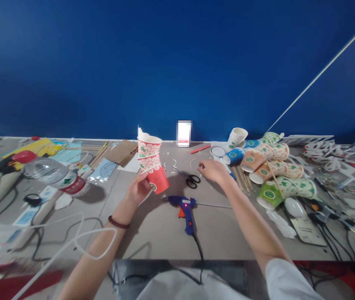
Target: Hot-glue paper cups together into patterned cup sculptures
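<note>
My left hand [137, 191] is wrapped around the lower part of a stack of red and white patterned paper cups [150, 160]. The stack leans a little, with its plain red cup [158, 180] at the bottom and a white piece [142, 134] sticking out of the top. Over the table to the right, my right hand [211, 170] has loosely bent fingers, seemingly apart, and I see nothing in them. Black-handled scissors [192, 181] lie close to its left. A blue hot glue gun [185, 206] with an orange trigger rests between my arms, its red light lit.
Several joined paper cups [282, 170] and wooden sticks [242, 180] lie at right. A plastic bottle [55, 173] and power strip [31, 218] are at left. A white cable [77, 237] loops near my left forearm. A phone-like screen [184, 134] stands against the blue wall.
</note>
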`<act>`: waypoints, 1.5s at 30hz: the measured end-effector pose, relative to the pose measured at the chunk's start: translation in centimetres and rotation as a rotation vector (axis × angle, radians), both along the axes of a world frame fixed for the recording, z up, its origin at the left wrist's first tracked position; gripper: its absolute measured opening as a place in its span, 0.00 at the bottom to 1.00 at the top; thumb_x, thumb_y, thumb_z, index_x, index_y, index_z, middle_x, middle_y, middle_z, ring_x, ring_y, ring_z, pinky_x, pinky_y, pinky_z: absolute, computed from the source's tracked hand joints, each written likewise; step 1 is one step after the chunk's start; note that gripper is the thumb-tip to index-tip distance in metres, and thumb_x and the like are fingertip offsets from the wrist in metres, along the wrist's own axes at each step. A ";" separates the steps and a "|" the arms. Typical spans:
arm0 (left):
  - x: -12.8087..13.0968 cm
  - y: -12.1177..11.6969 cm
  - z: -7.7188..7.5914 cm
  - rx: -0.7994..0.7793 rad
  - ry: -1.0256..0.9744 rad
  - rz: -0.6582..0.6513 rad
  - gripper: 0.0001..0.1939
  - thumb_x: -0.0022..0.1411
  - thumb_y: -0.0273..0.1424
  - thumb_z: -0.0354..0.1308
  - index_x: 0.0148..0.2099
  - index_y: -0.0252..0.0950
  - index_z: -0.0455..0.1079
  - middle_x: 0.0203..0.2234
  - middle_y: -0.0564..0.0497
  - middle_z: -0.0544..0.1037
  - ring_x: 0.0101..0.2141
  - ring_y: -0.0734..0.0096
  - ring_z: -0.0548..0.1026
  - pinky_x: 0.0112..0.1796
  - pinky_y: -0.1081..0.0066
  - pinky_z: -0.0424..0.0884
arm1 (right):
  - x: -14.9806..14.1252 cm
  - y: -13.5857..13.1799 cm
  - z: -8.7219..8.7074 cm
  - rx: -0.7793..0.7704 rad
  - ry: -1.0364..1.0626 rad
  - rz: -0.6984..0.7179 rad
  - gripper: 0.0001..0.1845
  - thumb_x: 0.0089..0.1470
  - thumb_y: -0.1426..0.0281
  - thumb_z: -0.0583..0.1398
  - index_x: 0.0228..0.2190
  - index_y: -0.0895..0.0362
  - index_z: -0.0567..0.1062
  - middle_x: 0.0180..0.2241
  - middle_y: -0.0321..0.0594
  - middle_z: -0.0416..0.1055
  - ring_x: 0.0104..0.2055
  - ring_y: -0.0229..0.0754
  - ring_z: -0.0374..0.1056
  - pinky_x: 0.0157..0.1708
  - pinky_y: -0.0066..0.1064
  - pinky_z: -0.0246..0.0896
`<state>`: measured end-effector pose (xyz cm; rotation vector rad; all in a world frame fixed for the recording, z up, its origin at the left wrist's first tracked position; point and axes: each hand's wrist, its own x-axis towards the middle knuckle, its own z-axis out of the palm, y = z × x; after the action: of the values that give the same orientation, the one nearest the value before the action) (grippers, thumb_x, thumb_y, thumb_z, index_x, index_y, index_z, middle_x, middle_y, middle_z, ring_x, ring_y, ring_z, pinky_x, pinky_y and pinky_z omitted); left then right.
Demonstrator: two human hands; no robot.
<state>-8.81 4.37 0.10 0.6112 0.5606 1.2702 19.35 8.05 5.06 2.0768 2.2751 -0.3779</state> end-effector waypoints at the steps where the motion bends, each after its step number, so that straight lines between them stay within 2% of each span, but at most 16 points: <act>1: -0.2 0.0 0.0 0.001 -0.015 -0.006 0.20 0.51 0.30 0.64 0.48 0.36 0.73 0.45 0.46 0.81 0.45 0.57 0.79 0.42 0.64 0.76 | 0.3 0.2 -0.1 -0.006 -0.020 -0.025 0.16 0.61 0.63 0.55 0.44 0.55 0.78 0.45 0.48 0.77 0.49 0.51 0.72 0.41 0.34 0.62; 4: -0.6 0.3 -0.3 -0.003 -0.028 -0.031 0.23 0.53 0.35 0.64 0.51 0.35 0.72 0.48 0.44 0.80 0.48 0.53 0.77 0.47 0.60 0.74 | 1.5 0.8 0.0 -0.005 -0.078 -0.115 0.16 0.61 0.66 0.54 0.46 0.57 0.77 0.48 0.52 0.75 0.51 0.52 0.70 0.43 0.35 0.63; 8: -1.1 0.8 -0.6 -0.011 -0.019 -0.017 0.25 0.58 0.44 0.60 0.53 0.34 0.72 0.45 0.43 0.81 0.46 0.53 0.78 0.46 0.60 0.74 | 3.8 0.7 1.3 -0.009 -0.132 -0.252 0.16 0.61 0.70 0.53 0.45 0.60 0.77 0.47 0.55 0.75 0.51 0.53 0.71 0.44 0.36 0.63; 12: -1.2 0.8 -0.6 -0.012 -0.033 -0.042 0.23 0.60 0.42 0.59 0.53 0.34 0.72 0.44 0.45 0.81 0.44 0.56 0.79 0.46 0.62 0.75 | 6.8 -1.3 3.0 0.049 -0.137 -0.333 0.18 0.63 0.66 0.50 0.45 0.57 0.77 0.46 0.52 0.75 0.49 0.53 0.72 0.43 0.37 0.63; 15: -1.3 0.7 -0.7 -0.037 -0.035 -0.067 0.22 0.59 0.41 0.60 0.52 0.35 0.72 0.43 0.45 0.82 0.44 0.58 0.80 0.46 0.63 0.75 | 10.1 -3.7 3.5 0.220 -0.082 -0.489 0.17 0.60 0.63 0.52 0.42 0.53 0.77 0.40 0.48 0.76 0.43 0.53 0.73 0.39 0.37 0.63; 18: -1.2 0.5 -0.8 -0.056 -0.010 -0.047 0.21 0.59 0.40 0.61 0.52 0.35 0.72 0.43 0.46 0.82 0.44 0.57 0.79 0.47 0.62 0.74 | 14.0 -5.5 2.9 0.396 -0.047 -0.678 0.18 0.59 0.65 0.51 0.46 0.54 0.74 0.40 0.49 0.76 0.44 0.52 0.72 0.39 0.37 0.62; 19: -1.1 0.5 -0.8 -0.062 0.003 -0.029 0.21 0.58 0.40 0.61 0.51 0.35 0.72 0.43 0.46 0.82 0.44 0.57 0.79 0.47 0.62 0.75 | 15.1 -5.8 2.5 0.408 -0.062 -0.728 0.19 0.59 0.67 0.51 0.48 0.57 0.73 0.40 0.52 0.76 0.45 0.54 0.71 0.40 0.39 0.62; 23: -0.9 0.4 -0.6 -0.087 0.040 0.008 0.21 0.56 0.41 0.63 0.49 0.35 0.74 0.44 0.45 0.82 0.44 0.54 0.80 0.43 0.61 0.76 | 18.0 -5.0 0.7 0.325 -0.045 -0.714 0.18 0.56 0.63 0.56 0.44 0.59 0.77 0.41 0.54 0.76 0.46 0.54 0.70 0.41 0.39 0.62; 28: -0.8 0.3 -0.3 -0.071 0.051 0.006 0.21 0.55 0.41 0.64 0.49 0.36 0.74 0.44 0.46 0.81 0.44 0.54 0.79 0.45 0.61 0.75 | 19.2 -2.7 -0.7 0.273 -0.048 -0.743 0.15 0.56 0.62 0.57 0.37 0.58 0.79 0.42 0.51 0.76 0.46 0.54 0.70 0.38 0.38 0.61; 33: -0.8 0.2 -0.4 -0.090 0.082 0.020 0.22 0.53 0.42 0.65 0.48 0.35 0.74 0.41 0.47 0.82 0.46 0.50 0.78 0.46 0.58 0.74 | 20.0 -1.9 -0.1 0.252 -0.069 -0.748 0.11 0.53 0.62 0.58 0.32 0.54 0.79 0.38 0.51 0.76 0.40 0.52 0.71 0.32 0.36 0.59; 38: -1.0 0.3 -0.7 -0.083 0.097 0.004 0.22 0.57 0.42 0.62 0.50 0.34 0.73 0.42 0.45 0.82 0.47 0.48 0.78 0.47 0.56 0.73 | 20.2 -2.0 1.2 0.305 -0.094 -0.802 0.14 0.54 0.68 0.55 0.39 0.57 0.77 0.36 0.55 0.75 0.39 0.52 0.71 0.31 0.36 0.57; 42: -1.1 0.4 -0.9 -0.073 0.091 -0.009 0.21 0.55 0.42 0.63 0.49 0.37 0.74 0.43 0.44 0.82 0.47 0.47 0.77 0.47 0.56 0.73 | 19.8 -2.2 1.9 0.353 -0.101 -0.851 0.21 0.58 0.65 0.50 0.46 0.57 0.75 0.37 0.59 0.75 0.38 0.56 0.71 0.29 0.37 0.55; 45: -1.2 0.4 -1.0 -0.071 0.084 -0.011 0.22 0.55 0.42 0.63 0.49 0.36 0.73 0.42 0.43 0.82 0.46 0.49 0.78 0.47 0.56 0.73 | 19.7 -2.3 2.2 0.363 -0.101 -0.810 0.24 0.57 0.62 0.48 0.44 0.60 0.77 0.35 0.64 0.73 0.38 0.62 0.70 0.29 0.40 0.54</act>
<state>-10.04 4.77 -0.91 0.6098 0.6684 1.2128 39.09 5.79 7.29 3.0481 1.4199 0.1491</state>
